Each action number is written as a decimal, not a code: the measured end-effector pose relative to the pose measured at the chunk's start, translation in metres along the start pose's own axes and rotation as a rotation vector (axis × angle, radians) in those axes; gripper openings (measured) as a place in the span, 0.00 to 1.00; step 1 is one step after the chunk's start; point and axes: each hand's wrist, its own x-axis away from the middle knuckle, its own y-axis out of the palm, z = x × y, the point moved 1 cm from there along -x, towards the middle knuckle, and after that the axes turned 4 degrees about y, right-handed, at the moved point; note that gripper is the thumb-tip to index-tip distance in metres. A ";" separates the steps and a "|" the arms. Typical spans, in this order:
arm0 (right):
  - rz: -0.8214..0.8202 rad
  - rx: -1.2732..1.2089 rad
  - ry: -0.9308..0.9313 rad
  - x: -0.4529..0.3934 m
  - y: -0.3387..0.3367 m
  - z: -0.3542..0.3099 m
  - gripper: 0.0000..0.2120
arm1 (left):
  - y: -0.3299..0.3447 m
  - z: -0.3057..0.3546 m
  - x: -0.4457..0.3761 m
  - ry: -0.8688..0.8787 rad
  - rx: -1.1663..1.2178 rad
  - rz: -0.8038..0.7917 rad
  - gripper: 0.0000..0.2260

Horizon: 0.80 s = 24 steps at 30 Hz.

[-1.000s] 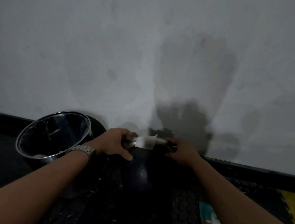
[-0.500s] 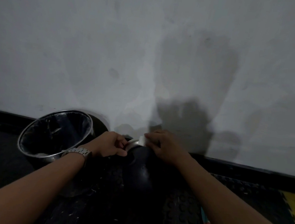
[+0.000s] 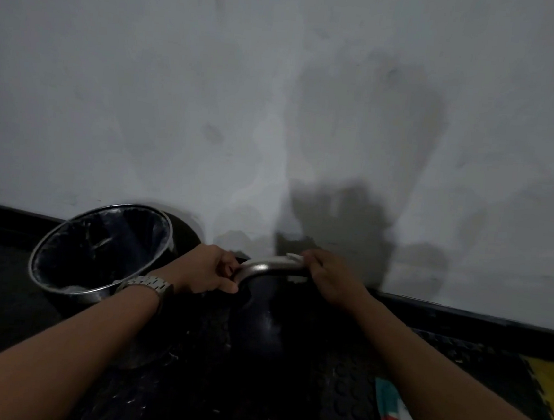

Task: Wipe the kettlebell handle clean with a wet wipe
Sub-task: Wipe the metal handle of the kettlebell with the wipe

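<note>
Low in the frame's centre, the left hand (image 3: 211,272) grips the kettlebell handle (image 3: 269,265) at its left bend; the right hand (image 3: 328,278) pinches the wet wipe (image 3: 295,257) around its right side. The thin wipe could bunch or slip off, leaving patches unwiped.

bin (image 3: 63,260) lined, left | packet (image 3: 394,417) on mat (image 3: 337,382) | yellow tile (image 3: 551,384) right

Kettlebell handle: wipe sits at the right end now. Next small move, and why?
Probably slide the right hand with the wet wipe leftward along the kettlebell handle toward the left hand. The wipe is bunched at the handle's right end, the curved middle stretch lies bare between the hands, and the left hand's grip steadies the left end.
</note>
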 end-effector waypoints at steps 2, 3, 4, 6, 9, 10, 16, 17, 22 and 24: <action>0.011 0.005 0.084 0.000 -0.005 0.010 0.14 | 0.001 -0.001 0.000 0.001 -0.003 0.011 0.11; 0.017 0.021 0.098 0.001 -0.006 0.011 0.15 | 0.001 0.000 0.000 0.005 -0.014 0.016 0.12; 0.017 0.030 0.092 0.001 -0.006 0.009 0.15 | 0.002 -0.001 -0.001 0.008 -0.022 0.020 0.12; 0.028 0.005 0.020 0.003 -0.002 -0.004 0.13 | 0.001 -0.002 -0.001 0.013 -0.030 0.022 0.11; 0.075 -0.125 -0.114 0.011 0.003 -0.021 0.10 | -0.001 -0.003 -0.001 0.019 -0.040 0.018 0.12; 0.092 -0.153 -0.134 0.013 0.002 -0.021 0.10 | -0.001 -0.003 -0.001 0.020 -0.044 0.019 0.13; 0.159 -0.105 -0.101 0.020 -0.017 -0.006 0.12 | -0.001 0.000 -0.002 0.012 -0.057 0.027 0.13; 0.165 -0.067 -0.150 0.020 -0.015 -0.011 0.11 | -0.001 0.000 -0.002 0.009 -0.061 0.030 0.13; 0.126 0.011 -0.230 0.016 -0.013 -0.017 0.14 | -0.001 0.001 -0.001 0.004 -0.067 0.033 0.12; 0.109 0.006 -0.148 0.016 -0.022 -0.011 0.16 | -0.001 0.002 -0.001 0.010 -0.069 0.034 0.12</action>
